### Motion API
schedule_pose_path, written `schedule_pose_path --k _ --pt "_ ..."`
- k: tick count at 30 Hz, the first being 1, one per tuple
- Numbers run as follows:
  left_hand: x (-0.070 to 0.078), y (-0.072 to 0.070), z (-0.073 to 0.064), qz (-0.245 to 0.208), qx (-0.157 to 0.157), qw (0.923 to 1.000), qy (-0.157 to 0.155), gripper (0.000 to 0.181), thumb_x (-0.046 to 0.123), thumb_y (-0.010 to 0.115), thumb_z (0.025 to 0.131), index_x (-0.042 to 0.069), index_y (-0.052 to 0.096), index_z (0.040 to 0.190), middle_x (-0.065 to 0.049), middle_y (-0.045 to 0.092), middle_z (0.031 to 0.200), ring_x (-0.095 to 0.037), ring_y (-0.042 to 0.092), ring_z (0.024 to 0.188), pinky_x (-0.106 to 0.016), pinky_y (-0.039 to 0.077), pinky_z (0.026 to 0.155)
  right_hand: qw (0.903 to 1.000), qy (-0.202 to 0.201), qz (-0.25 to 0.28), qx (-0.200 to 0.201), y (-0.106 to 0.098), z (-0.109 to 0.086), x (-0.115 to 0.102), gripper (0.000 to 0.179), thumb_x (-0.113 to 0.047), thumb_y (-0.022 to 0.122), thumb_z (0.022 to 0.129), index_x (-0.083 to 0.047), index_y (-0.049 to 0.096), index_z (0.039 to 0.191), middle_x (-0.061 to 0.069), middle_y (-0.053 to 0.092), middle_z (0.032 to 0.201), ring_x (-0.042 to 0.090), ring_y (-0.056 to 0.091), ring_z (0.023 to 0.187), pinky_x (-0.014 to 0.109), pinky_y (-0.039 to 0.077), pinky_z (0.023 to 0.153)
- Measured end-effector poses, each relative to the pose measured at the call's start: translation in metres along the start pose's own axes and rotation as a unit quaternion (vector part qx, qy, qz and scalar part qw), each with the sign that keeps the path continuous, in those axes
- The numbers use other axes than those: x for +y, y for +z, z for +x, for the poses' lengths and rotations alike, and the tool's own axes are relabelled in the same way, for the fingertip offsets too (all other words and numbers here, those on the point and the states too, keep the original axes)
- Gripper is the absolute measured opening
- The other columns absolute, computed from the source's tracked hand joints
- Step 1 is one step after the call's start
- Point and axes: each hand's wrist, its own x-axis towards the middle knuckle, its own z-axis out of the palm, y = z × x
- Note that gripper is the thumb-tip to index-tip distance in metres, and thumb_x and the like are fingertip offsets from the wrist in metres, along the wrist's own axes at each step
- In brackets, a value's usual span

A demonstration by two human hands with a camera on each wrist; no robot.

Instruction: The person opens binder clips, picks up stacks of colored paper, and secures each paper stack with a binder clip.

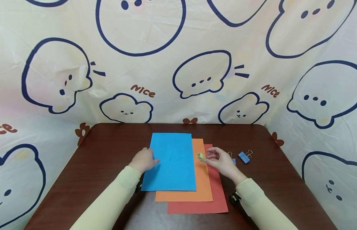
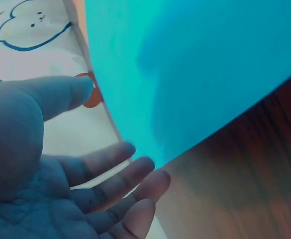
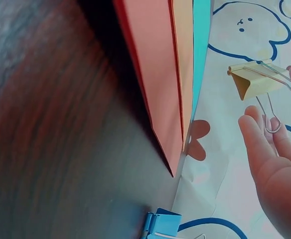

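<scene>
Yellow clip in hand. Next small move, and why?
Probably bring the yellow clip to the right edge of the blue sheet: the right hand holds it just right of that edge in the head view; the left hand is at the opposite edge.

The right hand [image 3: 281,172] pinches a yellow binder clip [image 3: 259,85].

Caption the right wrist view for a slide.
Right grip holding a yellow wedge-shaped metal binder clip by its wire handles; blue metal binder clip at the bottom.
</scene>
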Motion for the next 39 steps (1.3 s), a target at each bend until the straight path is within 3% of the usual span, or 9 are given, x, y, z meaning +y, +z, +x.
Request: schedule_pose_path --k 4,14,21,30,39 --pt "0.001 -0.001 0.003 0.001 -0.005 0.9998 -0.022 0.063 0.031 0.071 0.098 -0.019 0.054 0.133 -0.031 0.060 0.123 -0.041 0.067 0.103 -0.052 0.058 0.089 1.0000 -0.006 0.000 0.006 0.002 0.000 0.000 0.050 -0.021 0.081 0.090 -0.003 0.061 0.132 0.010 0.068 0.121 0.023 0.069 0.109 0.032 0.059 0.090" --pt "0.001 0.006 0.012 0.008 -0.030 0.9982 -0.050 0.073 0.037 0.070 0.098 -0.021 0.046 0.136 -0.034 0.054 0.124 -0.040 0.064 0.097 -0.050 0.058 0.085 0.9998 -0.013 -0.010 0.014 0.002 -0.001 -0.001 0.049 -0.020 0.082 0.090 -0.004 0.061 0.131 0.011 0.068 0.122 0.024 0.068 0.109 0.033 0.058 0.093" --pt "0.004 0.007 0.015 0.001 -0.028 0.9968 -0.075 0.068 0.040 0.073 0.095 -0.018 0.055 0.127 -0.030 0.055 0.114 -0.035 0.063 0.087 -0.048 0.059 0.076 0.9994 -0.016 -0.024 0.019 0.002 -0.002 -0.001 0.049 -0.021 0.082 0.090 -0.005 0.061 0.131 0.012 0.068 0.121 0.023 0.068 0.108 0.034 0.059 0.093" --pt "0.005 0.012 0.017 0.030 -0.020 0.9964 -0.076 0.063 0.039 0.077 0.092 -0.013 0.058 0.121 -0.024 0.054 0.104 -0.029 0.062 0.074 -0.043 0.059 0.066 0.9992 -0.026 -0.026 0.017 0.001 -0.002 -0.001 0.047 -0.017 0.081 0.090 -0.004 0.062 0.130 0.011 0.068 0.119 0.024 0.069 0.107 0.032 0.059 0.092" --pt "0.004 0.015 0.017 0.058 -0.019 0.9959 -0.067 0.063 0.041 0.077 0.091 -0.012 0.061 0.120 -0.024 0.058 0.106 -0.025 0.062 0.065 -0.041 0.059 0.063 0.9992 -0.018 -0.030 0.022 0.003 -0.002 -0.001 0.046 -0.018 0.082 0.089 -0.006 0.063 0.129 0.009 0.068 0.118 0.022 0.069 0.106 0.033 0.059 0.091"
